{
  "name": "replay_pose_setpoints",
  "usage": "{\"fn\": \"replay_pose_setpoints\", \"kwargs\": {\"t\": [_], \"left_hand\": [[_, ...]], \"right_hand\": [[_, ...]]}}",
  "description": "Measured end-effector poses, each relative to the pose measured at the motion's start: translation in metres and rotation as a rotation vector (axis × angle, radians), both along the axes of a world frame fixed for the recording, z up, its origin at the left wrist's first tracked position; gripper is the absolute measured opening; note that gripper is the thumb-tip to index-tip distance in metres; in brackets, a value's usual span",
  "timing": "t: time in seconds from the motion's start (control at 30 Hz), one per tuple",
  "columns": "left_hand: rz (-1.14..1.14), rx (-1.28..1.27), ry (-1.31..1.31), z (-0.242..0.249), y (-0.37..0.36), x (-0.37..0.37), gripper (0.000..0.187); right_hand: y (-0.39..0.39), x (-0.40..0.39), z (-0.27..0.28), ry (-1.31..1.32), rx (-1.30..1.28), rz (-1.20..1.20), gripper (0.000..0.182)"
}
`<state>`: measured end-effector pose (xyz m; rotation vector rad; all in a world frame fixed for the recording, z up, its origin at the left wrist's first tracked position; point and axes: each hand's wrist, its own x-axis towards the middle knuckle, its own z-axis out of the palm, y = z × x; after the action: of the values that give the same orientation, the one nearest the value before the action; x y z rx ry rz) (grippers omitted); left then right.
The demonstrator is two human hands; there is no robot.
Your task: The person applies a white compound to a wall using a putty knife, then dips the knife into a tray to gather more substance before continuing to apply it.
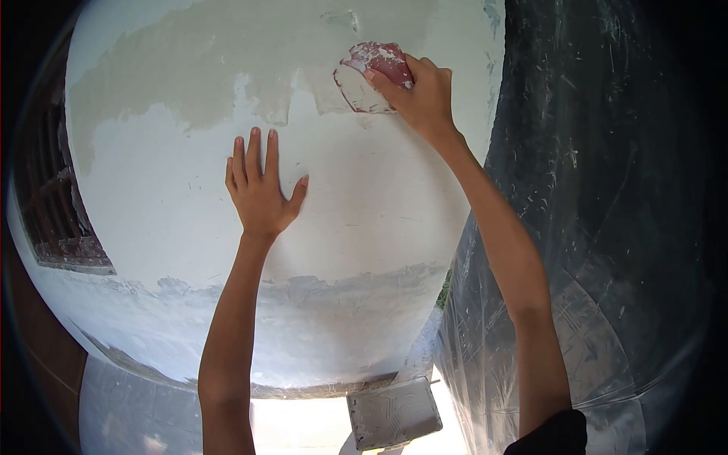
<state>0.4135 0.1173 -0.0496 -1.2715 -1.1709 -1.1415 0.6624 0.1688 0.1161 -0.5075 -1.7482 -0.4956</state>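
My right hand (421,95) grips a reddish scraper (381,64) smeared with white paste, up against the upper right of the wall (364,189). The lower left part of the scraper is coated in paste. Lower and further left, my left hand (263,189) lies against the white wall, its fingers spread and nothing in it. Above both hands the wall has a greyish-green patch with uneven edges, and bare white surface surrounds my left hand.
A tray (394,413) with greyish paste is at the bottom centre, below the wall. Dark plastic sheeting (591,189) hangs along the right side. A dark barred window (57,182) is at the left. Rough grey patches cross the lower wall.
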Motion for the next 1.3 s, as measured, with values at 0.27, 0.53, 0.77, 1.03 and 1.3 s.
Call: {"fn": "replay_pose_setpoints", "kwargs": {"t": [0.27,0.53,0.77,1.03,1.3], "left_hand": [[0.02,-0.013,-0.018,0.001,-0.001,0.002,0.077],[0.015,-0.035,-0.023,0.003,-0.003,0.005,0.075],[-0.116,-0.116,-0.036,-0.051,-0.038,0.035,0.069],[-0.358,-0.38,-0.031,-0.17,-0.084,0.055,0.071],[-0.426,-0.757,-0.235,-0.305,-0.129,0.082,0.072]], "right_hand": [[0.02,0.057,-0.006,0.419,0.134,-0.035,0.045],[-0.06,0.05,-0.061,0.505,-0.199,0.31,0.028],[-0.086,0.054,-0.145,0.501,-0.532,0.394,0.031],[-0.108,0.073,-0.283,0.559,-0.837,0.337,0.022],[-0.151,0.099,-0.427,0.536,-1.065,0.149,0.018]]}}
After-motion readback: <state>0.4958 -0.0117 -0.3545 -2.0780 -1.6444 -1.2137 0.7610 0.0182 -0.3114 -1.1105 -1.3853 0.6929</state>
